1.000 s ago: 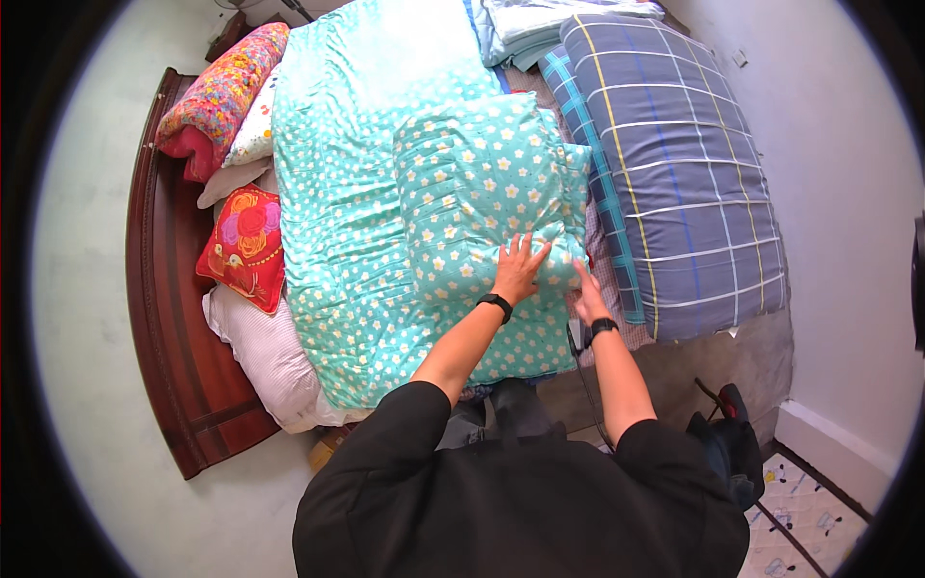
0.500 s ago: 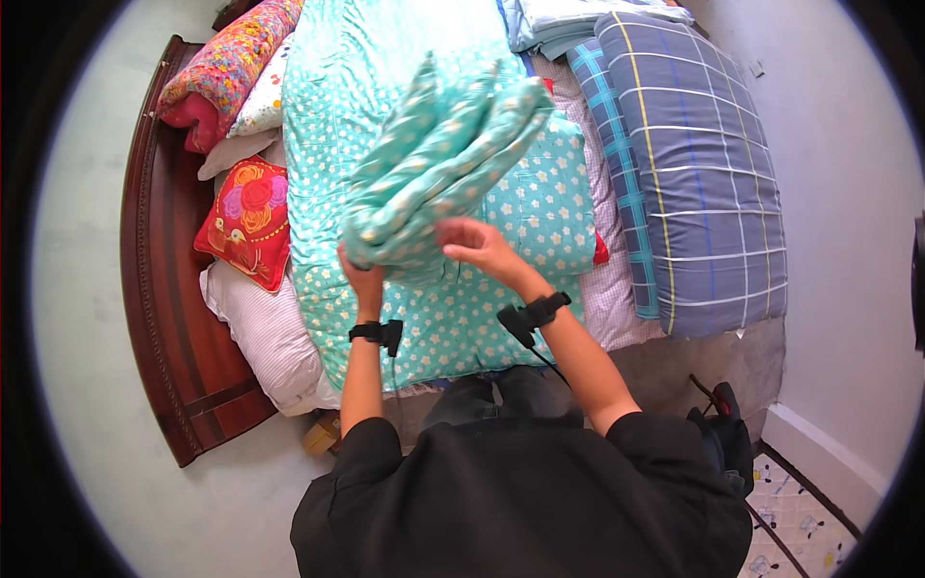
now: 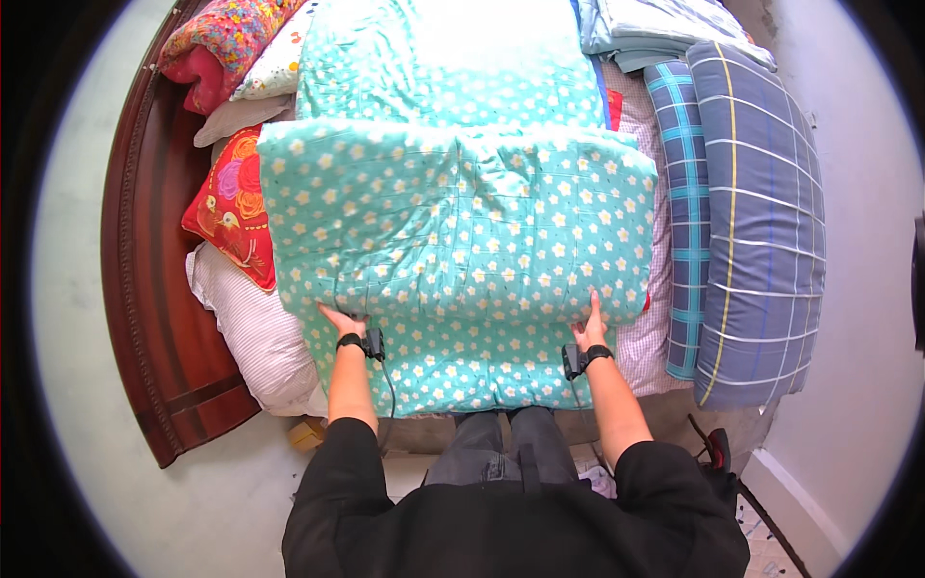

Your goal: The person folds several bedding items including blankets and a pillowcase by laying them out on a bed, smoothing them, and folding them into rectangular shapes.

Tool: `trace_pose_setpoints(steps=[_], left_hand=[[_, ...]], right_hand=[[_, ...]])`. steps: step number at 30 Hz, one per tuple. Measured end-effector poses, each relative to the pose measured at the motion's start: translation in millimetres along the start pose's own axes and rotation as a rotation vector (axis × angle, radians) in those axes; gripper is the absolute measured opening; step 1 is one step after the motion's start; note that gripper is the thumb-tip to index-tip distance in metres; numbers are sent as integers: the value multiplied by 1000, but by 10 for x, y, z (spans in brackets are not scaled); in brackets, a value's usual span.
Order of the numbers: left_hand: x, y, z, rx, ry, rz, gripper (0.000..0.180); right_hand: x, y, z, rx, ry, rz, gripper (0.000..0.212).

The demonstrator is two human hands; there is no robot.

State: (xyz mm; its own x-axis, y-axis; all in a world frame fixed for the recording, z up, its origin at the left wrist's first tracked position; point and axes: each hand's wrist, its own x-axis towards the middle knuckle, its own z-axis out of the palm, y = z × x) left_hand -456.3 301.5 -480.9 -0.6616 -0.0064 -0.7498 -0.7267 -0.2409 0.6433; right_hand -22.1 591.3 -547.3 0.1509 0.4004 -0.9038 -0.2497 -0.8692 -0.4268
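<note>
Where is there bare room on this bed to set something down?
The spread quilt is bare between the left hand and right hand, this side of the folded quilt, and again beyond it. A narrow strip of checked sheet separates folded quilt from plaid bedding. Pillows crowd the headboard.

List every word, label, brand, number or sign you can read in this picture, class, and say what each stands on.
None: no text is readable here.
Folded turquoise cloth quilt with white flowers: pattern only.
Red fabric cushion: flowers and a bird, no readable lettering.
Long grey checked bedding bundle: lines only.
Small black wrist-worn devices: any markings too small to read.
</note>
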Motion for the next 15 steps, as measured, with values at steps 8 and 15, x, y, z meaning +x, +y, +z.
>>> trace_pose_setpoints(steps=[8,15], left_hand=[[195,-320,-58,-84,-82,5,92],[218,-151,-2,13,-138,-130,67]], right_hand=[[232,67,-153,398,-237,139,82],[-211,-277,45,366,-244,-6,69]])
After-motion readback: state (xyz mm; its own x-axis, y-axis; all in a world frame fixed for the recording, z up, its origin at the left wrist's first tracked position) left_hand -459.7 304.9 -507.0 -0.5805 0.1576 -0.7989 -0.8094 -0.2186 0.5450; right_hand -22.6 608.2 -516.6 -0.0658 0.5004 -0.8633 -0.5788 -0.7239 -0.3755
